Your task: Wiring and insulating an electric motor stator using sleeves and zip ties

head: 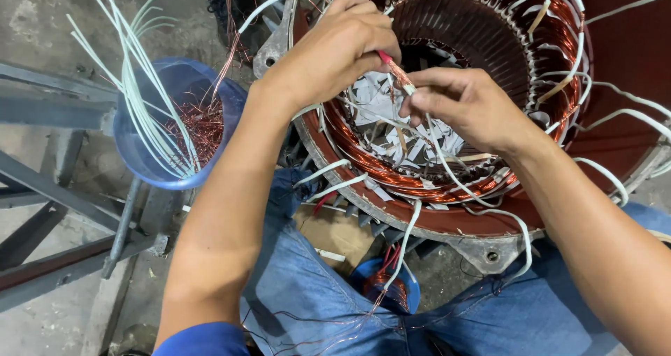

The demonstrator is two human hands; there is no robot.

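Observation:
A large motor stator [447, 223] with a dark red housing lies in front of me, its copper windings [419, 181] ringed by white sleeved leads. My left hand [332, 52] pinches a bundle of bare copper wire [395, 69] with a red tip, just over the bore. My right hand [465, 104] grips the white sleeve [437, 143] on the same bundle right below it. Both hands sit close together above the white paper slot liners [391, 129] inside the bore.
A blue plastic bucket [147, 167] at the left holds scrap copper wire and long pale sleeves [133, 69]. Grey steel bars [49, 209] run along the left. A small blue cup [409, 289] with wire sits between my jeans-clad knees.

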